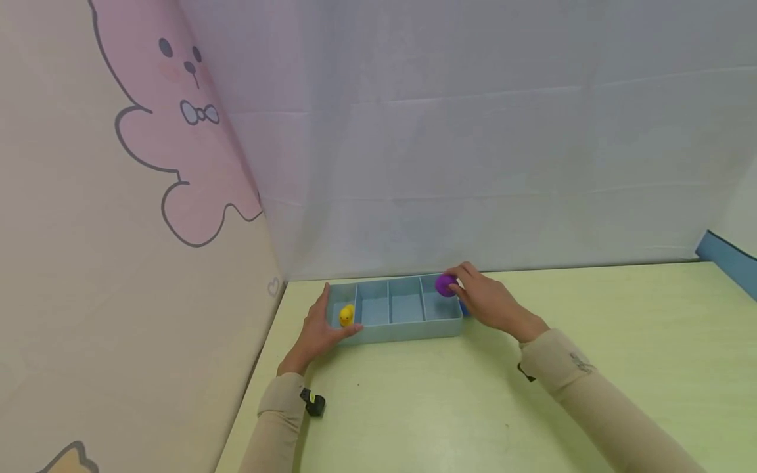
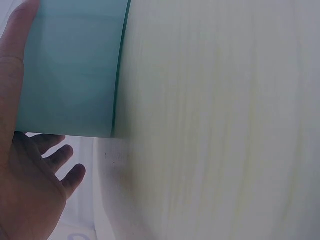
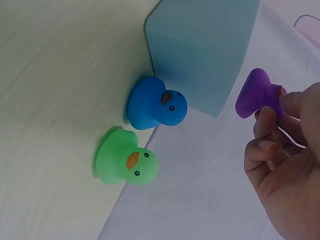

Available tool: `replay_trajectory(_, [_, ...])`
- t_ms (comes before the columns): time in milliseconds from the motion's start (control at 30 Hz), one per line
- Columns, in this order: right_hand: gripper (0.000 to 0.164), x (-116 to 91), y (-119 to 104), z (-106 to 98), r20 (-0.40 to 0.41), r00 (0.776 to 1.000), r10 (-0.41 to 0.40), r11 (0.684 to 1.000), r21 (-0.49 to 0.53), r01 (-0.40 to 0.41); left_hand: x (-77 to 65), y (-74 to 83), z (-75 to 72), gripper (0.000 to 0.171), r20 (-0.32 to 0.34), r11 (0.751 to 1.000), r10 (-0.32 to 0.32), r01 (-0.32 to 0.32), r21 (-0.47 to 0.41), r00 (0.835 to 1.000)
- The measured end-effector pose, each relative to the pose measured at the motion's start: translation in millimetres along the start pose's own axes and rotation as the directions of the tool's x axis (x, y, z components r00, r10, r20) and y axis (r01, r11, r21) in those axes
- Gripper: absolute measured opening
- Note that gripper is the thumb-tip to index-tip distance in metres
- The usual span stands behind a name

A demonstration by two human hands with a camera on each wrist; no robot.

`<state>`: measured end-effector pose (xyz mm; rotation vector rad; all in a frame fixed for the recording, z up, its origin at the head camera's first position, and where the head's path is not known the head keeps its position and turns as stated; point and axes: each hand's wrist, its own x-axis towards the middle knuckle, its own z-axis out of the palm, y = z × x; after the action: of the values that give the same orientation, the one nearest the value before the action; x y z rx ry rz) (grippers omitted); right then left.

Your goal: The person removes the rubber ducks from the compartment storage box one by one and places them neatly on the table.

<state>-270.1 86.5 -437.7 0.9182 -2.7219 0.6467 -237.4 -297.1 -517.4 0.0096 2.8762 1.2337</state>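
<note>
A light blue box [image 1: 408, 330] with several compartments stands against the back wall. My left hand [image 1: 316, 335] rests on its left end, the thumb along the front wall [image 2: 75, 70] and the fingers past the end. In the leftmost compartment sits a yellow rubber duck [image 1: 346, 315]. My right hand [image 1: 491, 302] pinches a purple rubber duck [image 3: 256, 95] between thumb and fingers, above the rightmost compartment. Beside the box's right end, a blue rubber duck [image 3: 155, 102] stands close to a green rubber duck [image 3: 125, 157]; the right hand hides the green one in the head view.
The pale yellow-green table [image 1: 414, 407] meets a white cloth wall [image 1: 473, 164] at the back. A cream wall [image 1: 118, 295] with a pink bear drawing [image 1: 195, 164] borders the left side. A blue shape [image 1: 730, 263] shows at the far right.
</note>
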Motion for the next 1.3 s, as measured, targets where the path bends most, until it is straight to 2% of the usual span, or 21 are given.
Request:
replay_trajectory(733, [0.028,-17.9,13.5,-7.5,-0.024,0.999,0.038,0.999,-0.018,-0.039,0.2,-5.8,-3.4,0.127,0.008,1.0,0.007,-0.007,0.006,1.0])
replay_trajectory(1300, [0.028,-41.0,26.3,-11.1,-0.007,0.993,0.117,0.993,-0.014,-0.117,-1.7,-5.2,-4.4,0.128,0.014,1.0,0.012,-0.012,-0.019,1.0])
